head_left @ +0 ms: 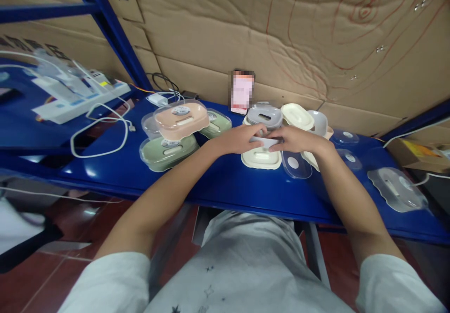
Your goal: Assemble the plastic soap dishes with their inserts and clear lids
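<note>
Left hand: your left hand (246,137) grips the left end of a small grey lid (264,141), fingers curled over it.
Right hand: your right hand (297,139) holds the right end of the same grey lid.
Grey lid: it sits between both hands, just above the cream box (260,158), near the middle of the blue surface (218,182).
Behind the hands: a grey box (264,115) and a cream lid (297,115), farther away.
Left side: a pink box (181,120) stacked on a green box (168,151).
Right side: clear lids (397,189) lying flat, well apart from your hands.
</note>
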The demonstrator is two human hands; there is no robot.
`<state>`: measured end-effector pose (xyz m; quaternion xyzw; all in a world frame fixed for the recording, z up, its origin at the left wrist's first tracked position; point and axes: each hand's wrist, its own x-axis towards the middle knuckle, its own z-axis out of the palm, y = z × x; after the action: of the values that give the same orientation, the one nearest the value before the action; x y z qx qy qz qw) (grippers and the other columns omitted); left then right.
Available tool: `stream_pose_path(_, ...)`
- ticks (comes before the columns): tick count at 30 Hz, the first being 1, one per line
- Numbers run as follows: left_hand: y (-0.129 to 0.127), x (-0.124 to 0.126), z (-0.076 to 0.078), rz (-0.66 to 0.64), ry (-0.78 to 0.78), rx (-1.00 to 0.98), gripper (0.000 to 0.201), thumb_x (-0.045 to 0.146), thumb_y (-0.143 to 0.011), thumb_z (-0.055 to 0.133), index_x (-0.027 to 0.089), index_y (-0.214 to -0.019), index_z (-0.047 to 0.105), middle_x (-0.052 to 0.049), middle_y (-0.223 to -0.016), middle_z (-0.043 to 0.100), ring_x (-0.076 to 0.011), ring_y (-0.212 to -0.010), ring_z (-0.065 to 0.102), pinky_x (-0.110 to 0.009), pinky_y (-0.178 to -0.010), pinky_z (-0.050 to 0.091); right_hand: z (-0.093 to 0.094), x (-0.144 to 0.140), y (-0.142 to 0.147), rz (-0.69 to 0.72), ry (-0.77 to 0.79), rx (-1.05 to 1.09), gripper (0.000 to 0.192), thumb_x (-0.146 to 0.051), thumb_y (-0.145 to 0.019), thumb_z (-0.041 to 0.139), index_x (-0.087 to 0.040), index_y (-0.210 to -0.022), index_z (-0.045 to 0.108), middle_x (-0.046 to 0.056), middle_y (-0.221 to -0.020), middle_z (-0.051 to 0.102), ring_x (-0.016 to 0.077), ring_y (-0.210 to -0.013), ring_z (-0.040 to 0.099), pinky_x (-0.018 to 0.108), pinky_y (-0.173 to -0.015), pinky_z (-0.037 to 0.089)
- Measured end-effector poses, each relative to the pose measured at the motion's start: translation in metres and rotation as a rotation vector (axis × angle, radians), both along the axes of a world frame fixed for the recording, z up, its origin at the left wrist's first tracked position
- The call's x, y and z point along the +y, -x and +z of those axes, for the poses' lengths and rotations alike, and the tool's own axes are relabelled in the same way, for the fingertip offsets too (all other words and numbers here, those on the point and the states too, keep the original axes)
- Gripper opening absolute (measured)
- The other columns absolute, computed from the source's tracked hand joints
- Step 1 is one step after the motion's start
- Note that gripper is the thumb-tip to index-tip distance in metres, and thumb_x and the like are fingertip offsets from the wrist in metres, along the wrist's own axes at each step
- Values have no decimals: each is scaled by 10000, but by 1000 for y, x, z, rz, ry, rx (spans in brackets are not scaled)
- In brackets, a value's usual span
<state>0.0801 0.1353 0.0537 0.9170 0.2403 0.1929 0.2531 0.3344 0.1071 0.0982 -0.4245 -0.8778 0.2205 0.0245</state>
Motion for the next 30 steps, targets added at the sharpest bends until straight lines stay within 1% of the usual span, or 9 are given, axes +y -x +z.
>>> stream_pose_path(5, -8, -6, -15, 125, -190, 24, 1193, 479, -769, 958, 267, -1712, 260, -250, -1802, 180, -474, -1670, 239, -670, -1272, 346, 15, -1, -11, -70, -95, -5, 496, -659, -970, 622, -215, -1084, 811, 44, -922, 806, 237, -783, 689, 364, -764, 500)
stream_pose_path(7, -12, -13, -17, 140, -352, 36, 1297, 373, -738, 998, 292, -1741, 181, -252, -1836, 56, -503, -1693, 137, -736, -1296, 238, 31, -7, -18, -112, -105, 42, 528, -692, -963, 639, -234, -1168, 803, 39, -1009, 821, 250, -855, 712, 367, -788, 526)
stream_pose_path(10, -16, -22, -12, 118, -497, 24, 1303, 256, -776, 966, 313, -1756, 110, -243, -1848, 4, -492, -1701, 127, -721, -1304, 220, 52, -17, -31, -205, -152, 119, 543, -724, -947, 671, -266, -1210, 796, 31, -1119, 828, 267, -951, 737, 377, -837, 558)
stream_pose_path(13, -16, -29, -5, 126, -556, 24, 1115, 157, -861, 861, 292, -1744, 195, -242, -1842, 73, -464, -1689, 200, -675, -1299, 252, 60, -21, -40, -303, -270, 173, 546, -718, -934, 699, -258, -1213, 795, 54, -1144, 828, 291, -985, 748, 420, -896, 577)
stream_pose_path(16, -17, -33, -1, 93, -542, 73, 791, 226, -929, 808, 210, -1631, 446, -252, -1725, 369, -446, -1567, 419, -598, -1231, 362, 49, -11, -44, -401, -443, 186, 528, -651, -974, 672, -227, -1275, 769, 117, -1242, 809, 344, -1077, 751, 511, -991, 574)
stream_pose_path(19, -19, -36, -1, -26, -527, 172, 473, 378, -942, 815, 181, -1349, 676, -198, -1463, 605, -399, -1355, 584, -508, -1106, 448, 37, 7, -49, -428, -566, 104, 437, -533, -992, 649, -238, -1295, 757, 138, -1374, 767, 406, -1312, 683, 656, -1188, 447)
stream_pose_path(22, -22, -37, -3, -32, -623, 252, 248, 267, -977, 742, 169, -1202, 715, -170, -1341, 652, -360, -1249, 619, -455, -1008, 445, 36, 10, -59, -421, -634, 22, 452, -480, -994, 631, -221, -1348, 741, 158, -1500, 699, 421, -1481, 566, 716, -1268, 323)
stream_pose_path(27, -27, -33, -9, 65, -662, 324, 200, 150, -1035, 582, 142, -1186, 713, -171, -1243, 692, -345, -1179, 659, -442, -934, 426, 41, -59, -77, -528, -715, 123, 478, -510, -1065, 558, -223, -1408, 726, 153, -1439, 744, 342, -1370, 677, 515, -1187, 500)
stream_pose_path(30, -29, -33, -13, 77, -628, 317, 188, 193, -1047, 599, 146, -1188, 715, -164, -1207, 709, -337, -1145, 677, -434, -917, 427, 15, -124, -99, -635, -729, 110, 410, -539, -1055, 548, -327, -1329, 767, 117, -1365, 784, 351, -1324, 717, 553, -1148, 543)
